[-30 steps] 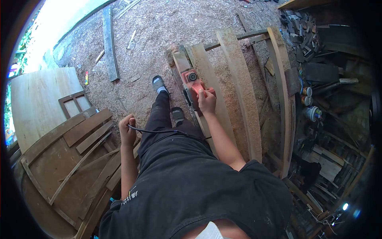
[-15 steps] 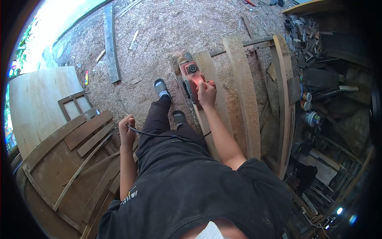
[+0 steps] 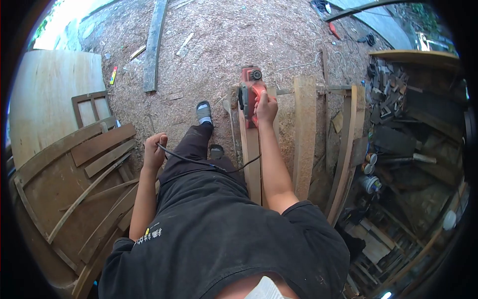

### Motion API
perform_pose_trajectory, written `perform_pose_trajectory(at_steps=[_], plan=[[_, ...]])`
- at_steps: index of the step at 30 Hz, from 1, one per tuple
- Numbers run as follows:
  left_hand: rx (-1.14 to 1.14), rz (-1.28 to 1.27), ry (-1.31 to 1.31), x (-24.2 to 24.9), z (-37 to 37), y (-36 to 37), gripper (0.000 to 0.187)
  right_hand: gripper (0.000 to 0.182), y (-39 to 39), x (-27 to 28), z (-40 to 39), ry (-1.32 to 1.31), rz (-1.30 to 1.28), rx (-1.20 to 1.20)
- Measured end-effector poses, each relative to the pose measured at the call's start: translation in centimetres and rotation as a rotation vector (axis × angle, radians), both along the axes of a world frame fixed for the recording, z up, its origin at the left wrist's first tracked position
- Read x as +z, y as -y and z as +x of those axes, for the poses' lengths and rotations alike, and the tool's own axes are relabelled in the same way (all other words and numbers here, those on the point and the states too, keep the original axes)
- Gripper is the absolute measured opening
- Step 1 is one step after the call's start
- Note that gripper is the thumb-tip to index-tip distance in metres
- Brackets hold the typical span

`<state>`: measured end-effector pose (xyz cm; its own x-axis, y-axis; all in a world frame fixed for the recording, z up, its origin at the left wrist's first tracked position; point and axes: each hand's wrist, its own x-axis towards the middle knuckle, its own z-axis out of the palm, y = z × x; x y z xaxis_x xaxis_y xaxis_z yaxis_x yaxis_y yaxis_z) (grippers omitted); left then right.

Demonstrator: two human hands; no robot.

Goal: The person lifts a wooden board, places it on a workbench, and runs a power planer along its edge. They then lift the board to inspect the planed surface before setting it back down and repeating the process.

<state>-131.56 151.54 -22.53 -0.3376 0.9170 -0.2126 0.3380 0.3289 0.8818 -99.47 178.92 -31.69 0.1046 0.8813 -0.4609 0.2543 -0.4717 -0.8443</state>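
My right hand [image 3: 266, 108] is wrapped round the handle of a red electric planer [image 3: 250, 99]. The planer sits at the far end of a long wooden board [image 3: 253, 164], its front reaching past the board's end. My left hand [image 3: 155, 149] is closed round a black power cable [image 3: 191, 161], off to the left of the board. From that hand the cable sags across my waist and passes beneath my right forearm. Beside the board on the right lies a second, shavings-dusted plank [image 3: 304, 129].
A wooden frame beam [image 3: 352, 124] stands further right, near paint cans [image 3: 370, 184] and a heap of wood scraps [image 3: 391, 89]. Plywood [image 3: 55, 99] and brown boards [image 3: 103, 144] lean at the left. A grey plank [image 3: 155, 47] lies on the shavings-covered ground.
The planer and my right hand have moved forward to the board's far end. My left hand still holds the cable. The camera view has shifted.
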Motion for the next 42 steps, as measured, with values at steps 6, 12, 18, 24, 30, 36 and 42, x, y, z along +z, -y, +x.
perform_pose_trajectory(at_steps=[6,12,18,24,30,36,42], plan=[[0.052,-0.034,0.038,0.2,-2.0,-0.9,0.064,0.047,-7.3,2.1,-4.3,-0.165,0.121,-0.037],[0.117,-0.008,0.054,0.2,-4.0,-0.3,0.066,0.047,-10.7,4.8,-6.3,-0.172,0.156,-0.029],[0.185,0.028,0.034,0.2,-4.7,2.1,0.067,0.047,-6.4,6.3,-3.6,-0.163,0.141,-0.014],[0.258,0.133,-0.106,2.4,-2.0,7.1,0.067,0.044,3.9,8.1,2.2,-0.200,0.093,-0.026],[0.272,0.234,-0.198,3.9,3.6,17.4,0.067,0.046,15.7,9.1,10.2,-0.198,0.037,-0.045],[0.282,0.369,-0.332,5.8,9.8,27.6,0.067,0.047,27.5,12.4,18.7,-0.226,0.093,-0.025],[0.311,0.342,-0.346,7.0,14.6,35.9,0.062,0.047,36.4,15.5,25.2,-0.233,0.104,-0.042]])
